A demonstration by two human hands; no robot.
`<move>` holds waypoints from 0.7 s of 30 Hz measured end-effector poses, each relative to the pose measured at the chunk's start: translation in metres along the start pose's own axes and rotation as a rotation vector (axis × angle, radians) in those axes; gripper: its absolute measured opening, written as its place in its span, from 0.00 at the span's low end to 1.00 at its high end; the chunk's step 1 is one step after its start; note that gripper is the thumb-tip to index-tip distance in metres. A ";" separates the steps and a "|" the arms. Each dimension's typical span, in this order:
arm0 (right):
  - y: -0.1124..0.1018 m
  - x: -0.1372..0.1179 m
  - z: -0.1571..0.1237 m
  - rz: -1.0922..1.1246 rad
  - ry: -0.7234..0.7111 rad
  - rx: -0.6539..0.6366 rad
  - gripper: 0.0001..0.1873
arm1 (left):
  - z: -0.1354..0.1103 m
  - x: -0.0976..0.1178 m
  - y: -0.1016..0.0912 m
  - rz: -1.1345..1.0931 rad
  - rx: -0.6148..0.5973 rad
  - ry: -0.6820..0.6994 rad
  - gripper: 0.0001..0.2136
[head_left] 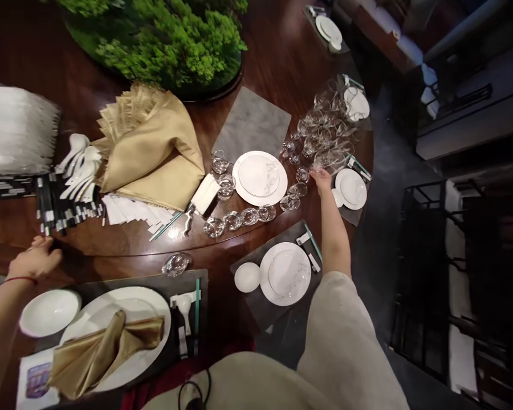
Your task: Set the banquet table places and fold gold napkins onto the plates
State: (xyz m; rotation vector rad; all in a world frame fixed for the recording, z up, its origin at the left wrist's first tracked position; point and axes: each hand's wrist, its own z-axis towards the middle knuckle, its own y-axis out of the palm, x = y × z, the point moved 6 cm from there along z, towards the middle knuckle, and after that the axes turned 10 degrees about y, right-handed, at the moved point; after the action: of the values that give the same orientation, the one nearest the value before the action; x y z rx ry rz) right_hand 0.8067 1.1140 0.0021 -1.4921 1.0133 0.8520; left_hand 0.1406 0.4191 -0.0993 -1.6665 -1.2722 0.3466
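Right hand (321, 181) reaches across the place mat (250, 299) to the glasses (320, 128) massed at the right edge of the tabletop (123, 253), fingers (317, 173) at a stemmed glass, grip unclear. Left hand (35, 259) sits at the near-left edge, fingers part curled, can't tell if holding anything. Long reach seems forced by settings lining the edge

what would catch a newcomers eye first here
The leafy green centrepiece at the top of the round dark wood table stands out first. Left of the table's middle lies a heap of gold cloth napkins, and near the right edge a crowd of clear glasses sits by the right hand.
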 end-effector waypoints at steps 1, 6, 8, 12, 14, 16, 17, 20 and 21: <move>-0.004 -0.016 -0.012 -0.004 -0.050 -0.017 0.20 | 0.001 -0.002 0.000 0.028 -0.005 -0.018 0.12; 0.012 -0.100 -0.120 -0.004 -0.338 -0.201 0.24 | -0.006 0.011 -0.003 0.100 -0.008 0.047 0.05; 0.048 -0.118 -0.184 -0.008 -0.404 -0.328 0.25 | -0.014 0.018 0.002 0.049 -0.006 0.120 0.04; 0.175 -0.105 -0.333 -0.030 -0.361 -0.629 0.24 | -0.058 0.034 0.016 -0.260 0.118 0.294 0.14; 0.249 -0.078 -0.409 0.006 -0.281 -0.790 0.23 | -0.100 0.041 0.010 -0.429 0.320 0.408 0.16; 0.314 -0.045 -0.473 0.033 -0.177 -0.873 0.23 | -0.154 0.041 0.001 -0.518 0.537 0.499 0.18; 0.342 -0.029 -0.498 0.021 -0.128 -0.871 0.22 | -0.183 0.039 -0.002 -0.543 0.628 0.523 0.19; 0.397 0.009 -0.546 -0.100 -0.068 -0.810 0.16 | -0.262 0.019 -0.005 -0.578 0.805 0.528 0.17; 0.407 0.016 -0.554 -0.143 -0.060 -0.778 0.14 | -0.283 0.010 -0.003 -0.579 0.831 0.525 0.17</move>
State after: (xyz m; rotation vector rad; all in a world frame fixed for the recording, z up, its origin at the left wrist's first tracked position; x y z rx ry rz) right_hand 0.4292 0.5453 -0.0806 -2.1354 0.5258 1.2561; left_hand 0.3424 0.2806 0.0439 -0.5852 -0.9504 0.0462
